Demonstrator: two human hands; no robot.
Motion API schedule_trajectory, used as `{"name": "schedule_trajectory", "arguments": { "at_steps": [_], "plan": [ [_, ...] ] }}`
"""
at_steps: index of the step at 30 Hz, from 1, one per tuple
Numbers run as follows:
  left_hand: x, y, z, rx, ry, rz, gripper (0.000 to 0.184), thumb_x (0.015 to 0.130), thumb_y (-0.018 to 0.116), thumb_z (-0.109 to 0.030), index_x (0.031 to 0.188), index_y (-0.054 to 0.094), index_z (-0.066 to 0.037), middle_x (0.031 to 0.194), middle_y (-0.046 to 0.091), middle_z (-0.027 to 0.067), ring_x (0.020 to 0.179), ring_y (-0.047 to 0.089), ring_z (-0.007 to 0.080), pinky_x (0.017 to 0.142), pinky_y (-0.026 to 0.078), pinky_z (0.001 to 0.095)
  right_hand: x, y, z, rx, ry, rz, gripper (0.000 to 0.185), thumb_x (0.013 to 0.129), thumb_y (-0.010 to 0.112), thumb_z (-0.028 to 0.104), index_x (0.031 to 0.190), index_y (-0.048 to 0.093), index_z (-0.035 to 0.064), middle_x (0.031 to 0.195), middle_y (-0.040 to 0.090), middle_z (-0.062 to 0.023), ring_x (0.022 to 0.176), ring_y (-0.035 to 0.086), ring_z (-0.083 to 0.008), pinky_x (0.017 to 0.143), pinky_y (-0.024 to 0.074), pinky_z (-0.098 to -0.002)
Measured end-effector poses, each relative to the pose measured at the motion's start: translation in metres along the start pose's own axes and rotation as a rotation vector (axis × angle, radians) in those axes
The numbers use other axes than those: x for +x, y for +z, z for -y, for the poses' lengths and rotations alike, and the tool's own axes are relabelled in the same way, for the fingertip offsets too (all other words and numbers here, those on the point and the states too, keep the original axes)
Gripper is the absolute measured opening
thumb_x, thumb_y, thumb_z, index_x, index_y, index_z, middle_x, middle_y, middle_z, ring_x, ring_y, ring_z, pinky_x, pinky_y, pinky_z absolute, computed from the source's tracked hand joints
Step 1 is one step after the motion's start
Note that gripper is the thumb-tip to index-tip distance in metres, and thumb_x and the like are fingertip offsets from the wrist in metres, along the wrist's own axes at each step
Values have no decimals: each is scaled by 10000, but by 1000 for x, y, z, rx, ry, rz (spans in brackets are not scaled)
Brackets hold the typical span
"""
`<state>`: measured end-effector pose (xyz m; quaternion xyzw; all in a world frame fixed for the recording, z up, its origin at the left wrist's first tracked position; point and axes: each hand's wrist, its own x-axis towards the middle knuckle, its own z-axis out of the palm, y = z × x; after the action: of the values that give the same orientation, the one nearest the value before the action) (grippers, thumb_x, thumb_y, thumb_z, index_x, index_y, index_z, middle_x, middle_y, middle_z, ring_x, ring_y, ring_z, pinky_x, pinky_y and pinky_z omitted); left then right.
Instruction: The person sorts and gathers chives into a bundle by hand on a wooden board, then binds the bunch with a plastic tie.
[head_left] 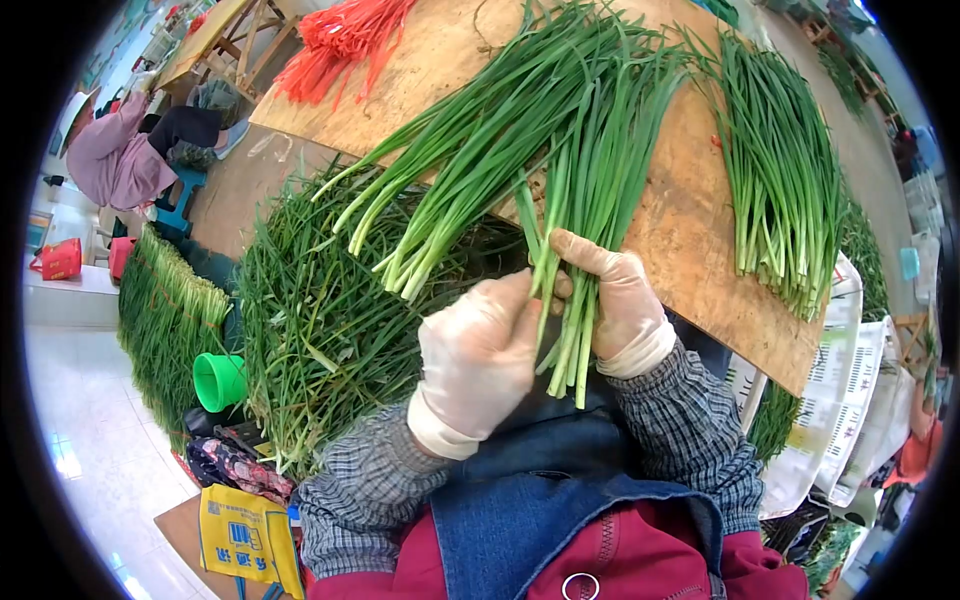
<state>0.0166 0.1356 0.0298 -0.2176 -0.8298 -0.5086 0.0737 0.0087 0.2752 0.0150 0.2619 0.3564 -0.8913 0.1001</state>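
Note:
My right hand (612,300), in a whitish glove, is wrapped round a small bunch of Chinese chives (610,150), thumb on top, pale stem ends pointing down toward me. My left hand (475,350), gloved too, is closed in a pinch at a chive stalk (541,290) on the left side of that bunch. A looser pile of chives (490,140) lies beside it, its white ends jutting past the near edge of the wooden board (690,230). Farther right on the board rests a thick, aligned bundle of chives (780,170).
Red plastic ties (345,45) lie on the board's far left. Below my left side is a big heap of loose greens (320,310), with a green cup (219,382) and stacked bundles (165,320) beyond. White crates (815,400) stand at right. Another person (125,155) sits upper left.

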Motion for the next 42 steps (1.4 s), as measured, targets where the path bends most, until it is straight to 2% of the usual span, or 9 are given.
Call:
{"name": "schedule_trajectory", "arguments": {
  "at_steps": [8, 12, 17, 21, 23, 31, 34, 38, 42],
  "plan": [
    [-10, -28, -1, 11, 94, 259, 210, 745, 661, -57, 943, 618, 0, 706, 607, 115, 609, 600, 235, 564, 470, 306, 3, -3, 5, -54, 157, -9, 153, 765, 602, 138, 803, 631, -8, 523, 489, 4, 442, 459, -99, 429, 410, -215],
    [-8, -58, 27, 376, 24, -272, 232, 711, 700, -70, 929, 625, -36, 782, 598, 120, 666, 572, 244, 587, 473, 321, 6, -5, 5, -20, 102, -63, 155, 748, 607, 97, 854, 613, -16, 664, 604, -73, 501, 547, -159, 511, 507, -279],
    [10, -54, 48, 858, 49, -7, 225, 730, 667, -17, 945, 611, 20, 852, 602, 141, 758, 575, 241, 678, 468, 338, 2, 4, 8, 126, 111, 76, 270, 774, 527, 13, 1029, 533, -74, 933, 609, -147, 853, 616, -251, 677, 543, -414],
    [30, -57, 46, 347, 96, -210, 153, 717, 652, -26, 868, 628, -20, 755, 596, 132, 718, 550, 281, 648, 444, 359, -12, 8, 38, 132, -131, 327, 309, 773, 508, 15, 1065, 514, -89, 992, 609, -184, 839, 632, -222, 585, 545, -304],
    [37, -62, 33, 97, -129, -178, 119, 818, 600, -41, 911, 626, 29, 768, 608, 51, 671, 522, 103, 622, 412, 220, -25, 16, 52, 111, -244, 301, 345, 764, 499, 10, 1094, 494, -94, 1013, 605, -195, 808, 630, -206, 559, 534, -259],
    [33, -71, 25, -516, -691, -10, 224, 844, 537, -153, 936, 624, 32, 662, 577, 4, 544, 454, 49, 483, 339, 180, 0, -17, 14, 212, 112, 151, 142, 817, 548, 57, 940, 516, -6, 809, 565, -77, 617, 516, -116, 492, 422, -231],
    [23, -56, 0, -336, -604, -98, 191, 819, 571, -70, 963, 619, 46, 722, 606, 26, 578, 494, 56, 509, 368, 177, -2, -7, 15, 188, 73, 147, 152, 829, 587, 115, 921, 533, 7, 794, 569, -68, 624, 518, -125, 506, 425, -248],
    [4, -20, 0, 346, 389, -34, 305, 734, 585, 5, 1029, 557, 78, 697, 538, 93, 569, 505, 171, 483, 413, 288, -5, -2, 13, 113, 10, 93, 254, 807, 645, 182, 958, 563, -5, 799, 607, -92, 678, 583, -177, 567, 488, -292],
    [-12, -9, -25, 482, 300, 250, 435, 685, 683, -103, 1096, 579, -4, 746, 544, 99, 659, 553, 231, 537, 453, 308, -12, 5, 13, 162, 83, 120, 224, 805, 615, 142, 936, 574, -35, 763, 602, -92, 659, 582, -203, 596, 506, -312]
  ]
}}
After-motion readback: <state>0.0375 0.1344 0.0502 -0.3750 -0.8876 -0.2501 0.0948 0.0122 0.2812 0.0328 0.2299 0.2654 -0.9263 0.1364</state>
